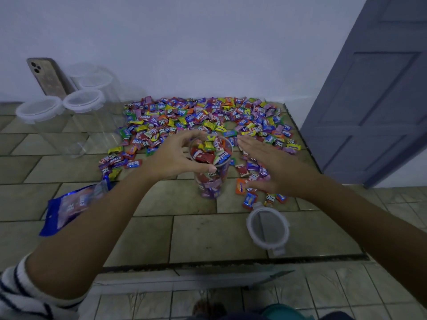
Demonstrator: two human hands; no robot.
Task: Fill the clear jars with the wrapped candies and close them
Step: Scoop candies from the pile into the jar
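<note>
A clear jar (211, 179) stands open on the tiled floor, filled with wrapped candies to near its rim. My left hand (175, 155) grips the jar's top from the left, thumb in front and fingers curled over the rim. Just right of the jar, my right hand (270, 166) hovers flat with straight fingers above loose candies and holds nothing. A big spread of colourful wrapped candies (203, 118) covers the floor behind the jar. The jar's clear clip lid (268, 227) lies flat on the floor to the front right.
Several empty clear jars with lids (83, 102) stand at the back left by the wall, with a phone (47, 77) leaning behind them. A blue candy bag (69, 204) lies under my left forearm. A grey door (379, 93) stands at the right.
</note>
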